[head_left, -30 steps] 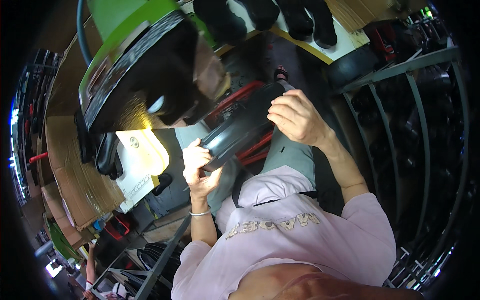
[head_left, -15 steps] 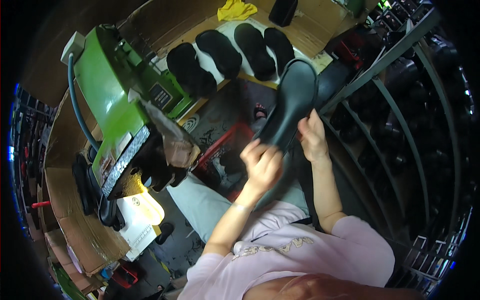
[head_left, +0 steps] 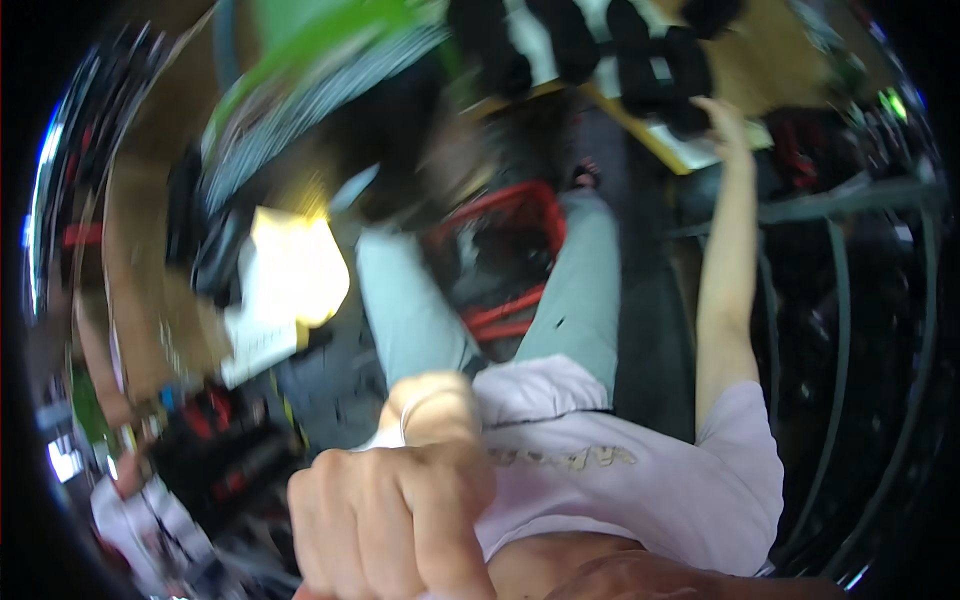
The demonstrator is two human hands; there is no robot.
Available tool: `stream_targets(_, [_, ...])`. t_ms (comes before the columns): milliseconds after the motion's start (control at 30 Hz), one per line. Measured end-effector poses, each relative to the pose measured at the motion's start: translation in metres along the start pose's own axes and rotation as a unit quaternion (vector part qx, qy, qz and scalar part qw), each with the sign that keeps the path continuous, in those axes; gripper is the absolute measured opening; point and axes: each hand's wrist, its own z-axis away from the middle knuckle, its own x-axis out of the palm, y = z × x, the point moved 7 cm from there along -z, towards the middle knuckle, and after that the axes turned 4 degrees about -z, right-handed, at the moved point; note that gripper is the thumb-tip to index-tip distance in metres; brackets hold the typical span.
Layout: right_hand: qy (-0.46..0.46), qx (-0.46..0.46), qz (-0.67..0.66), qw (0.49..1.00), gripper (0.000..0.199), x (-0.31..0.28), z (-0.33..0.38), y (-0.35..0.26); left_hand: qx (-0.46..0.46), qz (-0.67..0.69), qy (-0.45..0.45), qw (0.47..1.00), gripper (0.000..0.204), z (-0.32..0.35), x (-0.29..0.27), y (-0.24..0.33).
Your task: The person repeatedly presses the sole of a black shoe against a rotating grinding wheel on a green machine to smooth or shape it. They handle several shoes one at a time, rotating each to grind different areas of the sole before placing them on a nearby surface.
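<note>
Close to the camera at the lower left, my left hand is curled with its knuckles toward me. The fingertips are hidden, so what it holds, if anything, does not show. My right arm is stretched to the far right, and my right hand grips the near end of a black shoe sole over a white board. Beside it lie several more dark soles, among them one sole at the top middle. Motion blurs their outlines.
A green machine stands at upper left, blurred, above a brightly lit white and yellow surface. A red basket sits on the floor between my knees. Metal rack bars rise at right; cardboard lines the left.
The sole held by both hands before me is now at the far board in my right hand alone. My left hand has come off it and up close to the camera. The view has shifted.
</note>
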Motion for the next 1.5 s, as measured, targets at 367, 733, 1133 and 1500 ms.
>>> stream_targets(367, [0.295, -0.277, -0.081, 0.911, 0.029, -0.003, 0.139, 0.047, 0.159, -0.308, 0.036, 0.937, 0.022, 0.023, 0.047, 0.109])
stream_targets(733, [0.161, -0.152, -0.109, 0.969, 0.023, 0.093, 0.216, 0.113, 0.284, -0.111, -0.092, 0.948, 0.024, 0.015, 0.02, 0.189])
stream_targets(1133, [0.153, -0.089, -0.16, 0.971, 0.025, 0.081, 0.218, 0.122, 0.104, -0.222, -0.032, 0.969, 0.023, 0.007, 0.008, 0.194])
stream_targets(1500, [0.169, -0.072, -0.186, 0.965, 0.023, 0.065, 0.215, 0.135, 0.189, -0.108, 0.059, 0.974, 0.025, 0.013, -0.001, 0.18])
